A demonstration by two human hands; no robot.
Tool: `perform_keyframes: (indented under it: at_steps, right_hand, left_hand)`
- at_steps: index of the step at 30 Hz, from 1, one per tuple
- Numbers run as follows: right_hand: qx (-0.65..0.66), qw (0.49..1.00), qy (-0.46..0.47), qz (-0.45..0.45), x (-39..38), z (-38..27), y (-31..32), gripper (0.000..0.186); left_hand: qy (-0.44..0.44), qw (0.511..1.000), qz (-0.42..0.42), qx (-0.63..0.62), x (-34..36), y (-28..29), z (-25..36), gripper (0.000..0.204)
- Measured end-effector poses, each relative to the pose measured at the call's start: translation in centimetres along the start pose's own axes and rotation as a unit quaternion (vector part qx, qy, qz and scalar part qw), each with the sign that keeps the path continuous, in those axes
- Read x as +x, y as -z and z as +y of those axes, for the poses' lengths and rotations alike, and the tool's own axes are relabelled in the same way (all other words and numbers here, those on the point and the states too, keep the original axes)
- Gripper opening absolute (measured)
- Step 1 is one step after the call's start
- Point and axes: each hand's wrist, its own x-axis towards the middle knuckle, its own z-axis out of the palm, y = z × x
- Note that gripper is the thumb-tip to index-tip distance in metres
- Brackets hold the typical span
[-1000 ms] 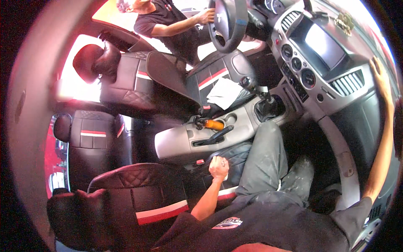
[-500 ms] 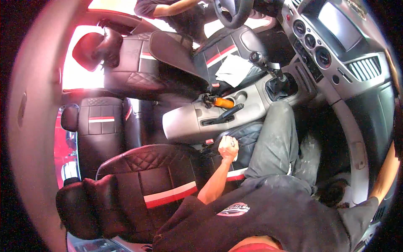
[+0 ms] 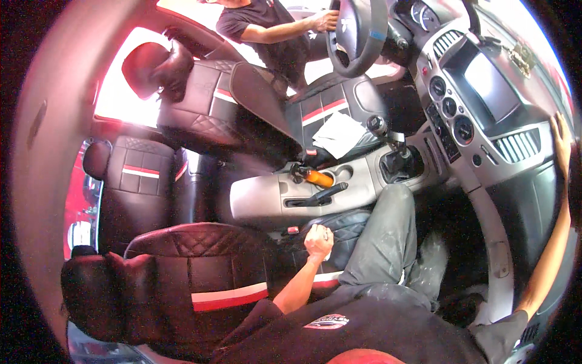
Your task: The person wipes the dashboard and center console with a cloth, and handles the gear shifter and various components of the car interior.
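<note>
My left hand (image 3: pixel 319 242) is closed in a fist just above the black quilted passenger seat (image 3: pixel 227 267) with its red and white stripes. A sliver of something white shows under the fist; I cannot make out what it is. At the far right, my right arm reaches forward and my right hand (image 3: pixel 562 142) lies with stretched fingers against the outer end of the dashboard (image 3: pixel 527 161), beside the windscreen. Between the seats, the grey centre console (image 3: pixel 257 197) carries an orange bottle (image 3: pixel 319 178) with a black spray head, next to the handbrake lever (image 3: pixel 327 194).
Another person (image 3: pixel 267 30) stands at the driver's side, one hand on the steering wheel (image 3: pixel 357 36). A folded white cloth (image 3: pixel 339 134) lies on the driver's seat. The gear lever (image 3: pixel 388 136) stands ahead of the console. A screen (image 3: pixel 488 88) sits in the dashboard.
The view has shifted, bringing more of the dashboard and windscreen into sight. My right hand now shows on the dashboard. The other person's hand has come into view on the steering wheel.
</note>
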Motion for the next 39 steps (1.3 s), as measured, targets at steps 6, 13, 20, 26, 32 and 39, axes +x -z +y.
perform_keyframes:
  at_steps: [6, 13, 20, 26, 32, 39]
  right_hand:
    - [0.138, 0.988, -0.062, -0.009, 0.7, -0.6, -0.9, 0.058]
    - [0.129, 0.982, -0.137, 0.006, -1.5, -4.8, 3.8, 0.06]
    - [0.128, 0.985, -0.115, 0.021, -0.5, -4.6, 3.5, 0.061]
    - [0.111, 0.987, -0.112, 0.007, -0.8, -4.9, 3.4, 0.06]
    - [0.099, 0.993, -0.06, 0.01, -0.8, -2.1, 1.5, 0.06]
    - [0.201, 0.977, -0.073, 0.004, -0.8, -1.9, 0.3, 0.055]
  left_hand:
    - [-0.009, 0.999, 0.035, -0.005, -0.7, 0.8, -0.3, 0.022]
    - [-0.035, 0.998, 0.039, -0.021, -0.1, 0.2, 0.8, 0.023]
    - [-0.019, 0.999, 0.036, 0.0, 0.5, 0.5, 0.4, 0.021]
    - [-0.002, 1.0, 0.02, -0.004, 0.1, 0.5, 0.5, 0.021]
    - [-0.002, 1.0, 0.017, -0.007, -0.3, 0.4, 0.2, 0.02]
    - [-0.008, 1.0, 0.015, 0.008, -0.2, 0.4, 0.2, 0.019]
